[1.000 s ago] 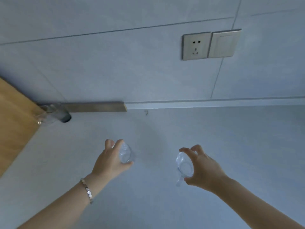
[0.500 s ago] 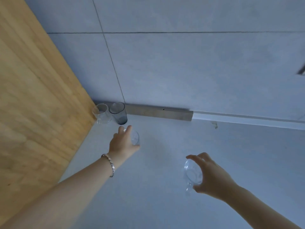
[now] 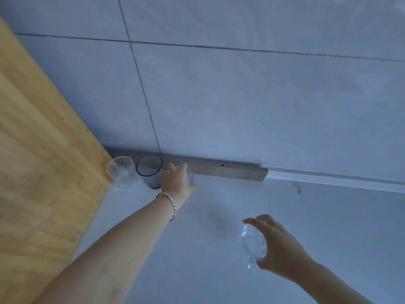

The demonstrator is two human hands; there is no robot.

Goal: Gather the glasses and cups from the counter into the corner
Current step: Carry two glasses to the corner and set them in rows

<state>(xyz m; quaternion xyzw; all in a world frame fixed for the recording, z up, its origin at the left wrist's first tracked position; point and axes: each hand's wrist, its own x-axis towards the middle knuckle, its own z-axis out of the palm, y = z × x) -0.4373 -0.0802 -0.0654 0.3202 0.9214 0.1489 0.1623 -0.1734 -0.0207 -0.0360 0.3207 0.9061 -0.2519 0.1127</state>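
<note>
In the corner stand a clear glass (image 3: pixel 121 172) against the wooden panel and a dark ribbed tumbler (image 3: pixel 150 171) to its right. My left hand (image 3: pixel 177 183) reaches out beside the tumbler, shut on a small clear glass (image 3: pixel 190 176) that is mostly hidden by my fingers, close to the metal strip at the wall. My right hand (image 3: pixel 278 249) hovers over the counter at the lower right, shut on a clear glass cup with a handle (image 3: pixel 252 243).
A wooden panel (image 3: pixel 37 172) bounds the counter on the left. A metal strip (image 3: pixel 219 170) runs along the base of the grey tiled wall. The pale counter (image 3: pixel 219 270) stretches between my arms and to the right.
My left hand has carried its small glass further toward the corner, right beside the dark tumbler. The view has closed in on the corner. My right hand stays back with its cup.
</note>
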